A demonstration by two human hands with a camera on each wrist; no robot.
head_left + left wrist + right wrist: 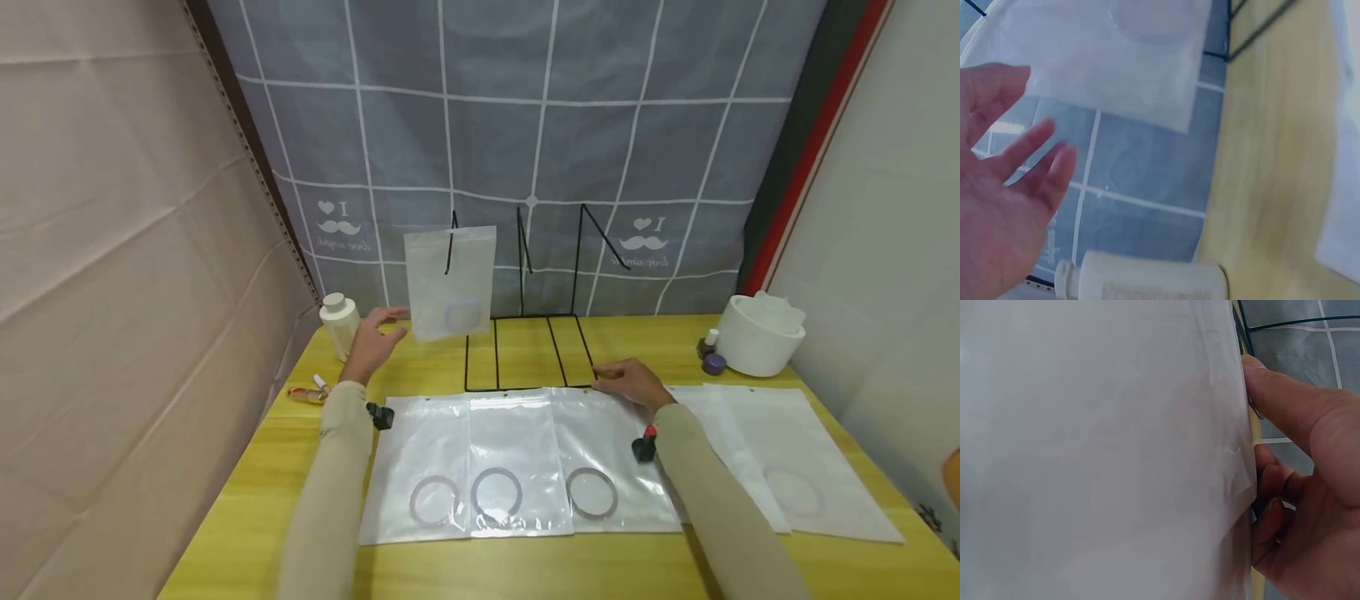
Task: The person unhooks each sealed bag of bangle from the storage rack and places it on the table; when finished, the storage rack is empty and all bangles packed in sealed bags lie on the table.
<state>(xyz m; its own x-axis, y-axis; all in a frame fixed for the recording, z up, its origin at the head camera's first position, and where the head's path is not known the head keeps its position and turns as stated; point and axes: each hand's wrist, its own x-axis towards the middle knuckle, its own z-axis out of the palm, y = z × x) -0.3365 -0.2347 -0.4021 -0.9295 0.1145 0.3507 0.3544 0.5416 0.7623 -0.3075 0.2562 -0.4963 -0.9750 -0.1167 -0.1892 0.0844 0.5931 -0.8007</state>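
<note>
A translucent zip bag (pixel 450 287) with a pale ring-shaped item in its lower part hangs from the left hook of a black wire rack (pixel 555 321). Beside the bag's lower left edge is my left hand (pixel 375 342), its fingers spread and apart from the bag; the left wrist view shows nothing in its palm. My right hand (pixel 630 382) pinches the rack's front right corner between thumb and curled fingers, close above the top edge of a flat bag (pixel 615 458). That bag's white surface (pixel 1104 444) fills most of the right wrist view.
More bags lie in a row, a left one (pixel 412 467), a middle one (pixel 517 458) and overlapping ones (pixel 810 458) at right. A white bottle (pixel 341 321) and small red item (pixel 303 395) stand left; a white pot (pixel 757 337) and purple jar (pixel 713 364) are right.
</note>
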